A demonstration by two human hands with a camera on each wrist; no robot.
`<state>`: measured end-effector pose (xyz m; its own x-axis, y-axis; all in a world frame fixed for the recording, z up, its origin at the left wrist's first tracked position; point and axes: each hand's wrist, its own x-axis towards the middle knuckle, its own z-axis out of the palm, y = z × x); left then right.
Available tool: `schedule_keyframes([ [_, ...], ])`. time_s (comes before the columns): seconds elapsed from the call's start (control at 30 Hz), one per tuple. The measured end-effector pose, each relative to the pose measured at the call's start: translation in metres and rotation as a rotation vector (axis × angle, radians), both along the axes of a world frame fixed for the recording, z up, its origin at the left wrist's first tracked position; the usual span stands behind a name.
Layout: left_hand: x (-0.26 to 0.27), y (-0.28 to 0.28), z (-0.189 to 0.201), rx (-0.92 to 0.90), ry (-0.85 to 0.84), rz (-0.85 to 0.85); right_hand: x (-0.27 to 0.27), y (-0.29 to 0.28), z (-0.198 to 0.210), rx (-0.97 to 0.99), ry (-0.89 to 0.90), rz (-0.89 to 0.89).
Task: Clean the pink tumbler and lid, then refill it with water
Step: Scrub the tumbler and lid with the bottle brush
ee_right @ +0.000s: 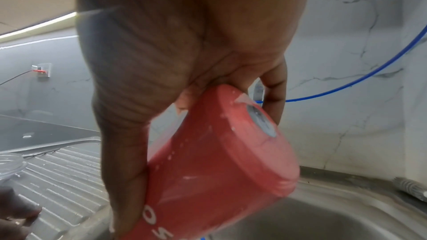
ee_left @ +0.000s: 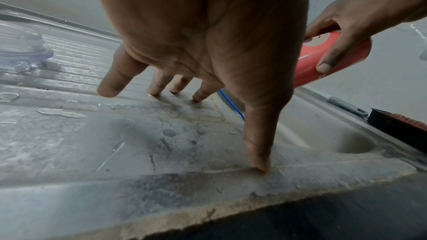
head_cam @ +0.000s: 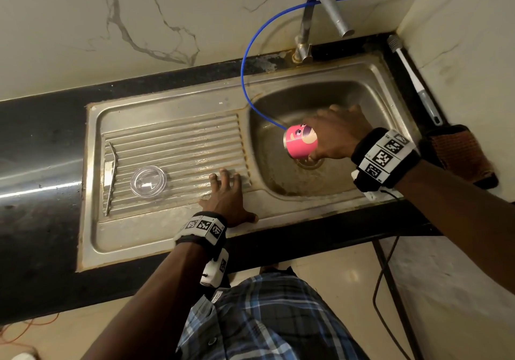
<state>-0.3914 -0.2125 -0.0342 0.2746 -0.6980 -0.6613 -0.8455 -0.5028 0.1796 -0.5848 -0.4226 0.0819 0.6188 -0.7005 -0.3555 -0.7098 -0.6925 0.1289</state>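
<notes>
Two hands are working at a steel sink (head_cam: 390,72) set in a dark counter. From the head view, the right hand (head_cam: 334,136) is gripping the pink tumbler (head_cam: 300,140) over the basin, above the drain, with the cup tipped onto its side and its base pointing left. A blue hose (head_cam: 245,52) is curving down from near the tap (head_cam: 328,11) to end just behind the tumbler. The left hand (head_cam: 227,198) is lying flat on the ribbed draining board (head_cam: 172,147), fingers straight, holding nothing. The clear lid (head_cam: 148,181) is sitting on that board, apart from the left hand, with a thin metal straw (head_cam: 111,178) lying further left. A long-handled brush (head_cam: 412,78) is resting along the counter by the right wall.

From the left wrist view, the left hand's fingertips (ee_left: 196,98) and thumb are pressing the wet steel, bracing the body, while the tumbler is showing at the right in the other hand.

From the right wrist view, the right hand's fingers are curling round the tumbler's wall, with droplets spattering its pink surface and base.

This is probably the emptying or rinsing step. To do it well, the person should keep the mouth angled down toward the drain, hold firmly because the wall is wet and likely slippery, and turn the cup so water reaches every side.
</notes>
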Motion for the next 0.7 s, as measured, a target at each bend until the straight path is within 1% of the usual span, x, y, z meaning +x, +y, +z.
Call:
schedule_keyframes([
  [0.13, -0.001, 0.001, -0.002, 0.000, -0.012, 0.001, 0.003, -0.002, 0.000, -0.013, -0.060, -0.033],
  [0.27, -0.001, 0.001, -0.001, -0.002, -0.016, 0.004, 0.004, 0.006, -0.012, 0.027, 0.030, -0.029],
  [0.37, -0.001, 0.000, -0.002, -0.003, -0.015, 0.000, 0.003, 0.009, -0.019, 0.009, 0.036, -0.047],
  [0.5, -0.001, 0.000, -0.003, -0.002, 0.000, 0.006, 0.002, 0.011, -0.025, 0.033, 0.081, -0.060],
  [0.6, 0.001, -0.002, -0.006, -0.027, 0.016, 0.010, -0.001, 0.010, -0.022, 0.038, 0.056, -0.082],
  [0.7, 0.001, -0.001, -0.007, -0.021, 0.013, 0.003, -0.002, 0.009, -0.012, 0.036, 0.005, -0.087],
])
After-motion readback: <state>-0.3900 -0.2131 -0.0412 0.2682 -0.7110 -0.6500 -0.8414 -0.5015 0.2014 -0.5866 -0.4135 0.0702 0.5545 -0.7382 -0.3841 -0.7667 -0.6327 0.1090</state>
